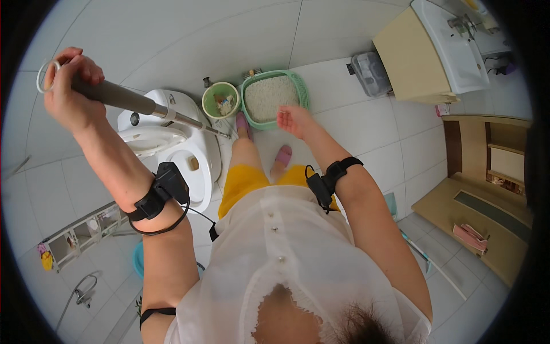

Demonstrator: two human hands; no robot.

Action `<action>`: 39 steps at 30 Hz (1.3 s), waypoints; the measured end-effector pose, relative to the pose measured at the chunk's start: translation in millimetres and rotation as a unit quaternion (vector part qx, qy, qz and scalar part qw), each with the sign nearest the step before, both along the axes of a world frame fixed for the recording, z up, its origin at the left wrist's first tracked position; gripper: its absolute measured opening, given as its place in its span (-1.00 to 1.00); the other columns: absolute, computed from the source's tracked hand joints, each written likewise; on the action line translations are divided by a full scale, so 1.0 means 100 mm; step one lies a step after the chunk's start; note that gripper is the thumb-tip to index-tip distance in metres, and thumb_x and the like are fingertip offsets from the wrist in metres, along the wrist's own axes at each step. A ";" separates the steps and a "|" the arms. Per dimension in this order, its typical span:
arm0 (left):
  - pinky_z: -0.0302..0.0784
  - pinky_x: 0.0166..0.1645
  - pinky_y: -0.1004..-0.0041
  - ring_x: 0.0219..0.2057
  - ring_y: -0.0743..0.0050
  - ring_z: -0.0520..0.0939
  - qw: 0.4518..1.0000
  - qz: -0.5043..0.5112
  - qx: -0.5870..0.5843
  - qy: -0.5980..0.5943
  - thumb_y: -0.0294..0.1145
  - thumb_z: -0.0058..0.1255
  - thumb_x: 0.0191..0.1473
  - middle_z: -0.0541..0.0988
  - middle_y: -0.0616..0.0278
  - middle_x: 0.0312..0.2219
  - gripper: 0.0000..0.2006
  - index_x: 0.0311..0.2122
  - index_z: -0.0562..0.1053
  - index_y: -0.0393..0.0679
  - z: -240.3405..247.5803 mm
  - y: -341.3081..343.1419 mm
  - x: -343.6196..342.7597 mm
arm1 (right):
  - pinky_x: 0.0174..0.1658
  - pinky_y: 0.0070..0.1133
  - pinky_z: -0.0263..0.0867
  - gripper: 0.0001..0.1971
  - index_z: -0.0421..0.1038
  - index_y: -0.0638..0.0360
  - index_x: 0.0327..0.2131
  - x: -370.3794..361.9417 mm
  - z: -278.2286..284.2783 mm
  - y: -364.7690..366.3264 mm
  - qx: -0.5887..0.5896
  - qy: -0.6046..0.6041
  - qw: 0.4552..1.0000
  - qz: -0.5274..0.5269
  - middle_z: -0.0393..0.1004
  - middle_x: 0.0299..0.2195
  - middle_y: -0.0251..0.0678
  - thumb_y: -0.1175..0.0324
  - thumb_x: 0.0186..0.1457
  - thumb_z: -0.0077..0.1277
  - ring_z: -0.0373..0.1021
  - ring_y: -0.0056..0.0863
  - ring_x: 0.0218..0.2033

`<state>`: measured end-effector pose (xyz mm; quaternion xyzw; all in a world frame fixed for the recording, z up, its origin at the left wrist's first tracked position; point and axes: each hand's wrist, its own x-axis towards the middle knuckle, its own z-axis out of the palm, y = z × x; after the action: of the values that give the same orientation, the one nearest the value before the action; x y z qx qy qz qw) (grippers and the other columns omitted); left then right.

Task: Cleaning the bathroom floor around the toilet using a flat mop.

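My left hand (69, 86) is raised high at the upper left and grips the grey handle of a long metal-shafted tool (132, 102) with a ring at its end. The shaft slants down to the right, over the white toilet (172, 143), whose lid stands open. My right hand (293, 119) hangs empty with fingers apart above the floor, just below a green litter tray (299, 86) filled with pale granules. Black straps with small devices sit on both wrists. My feet in pink slippers stand on the tiles between the toilet and the tray.
A small green bin (220, 100) with rubbish stands beside the tray. At the upper right are a white sink on a beige cabinet (412, 63) and a clear box (371, 73). An open wooden door (487, 206) is at the right; a wall rack (80, 235) at the left.
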<state>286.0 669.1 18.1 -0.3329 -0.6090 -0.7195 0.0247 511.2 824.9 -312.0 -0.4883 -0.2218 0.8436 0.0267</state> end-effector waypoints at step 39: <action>0.04 -0.63 0.61 -0.76 0.58 0.16 0.999 -0.030 0.040 -0.004 -0.50 -0.20 -0.24 0.16 0.28 -0.80 -0.88 -0.56 0.30 -0.36 -0.01 -0.15 -0.19 | -0.34 -0.56 0.29 -0.88 0.27 0.18 -0.37 0.15 0.21 0.77 0.088 -0.072 0.994 0.005 0.31 -0.51 -0.35 0.42 -0.03 -0.21 0.28 -0.52 -0.49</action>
<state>266.9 654.3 17.0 -0.3471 -0.5696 -0.7449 0.0134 526.6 902.3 -290.9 -0.5420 -0.2993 0.7837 0.0492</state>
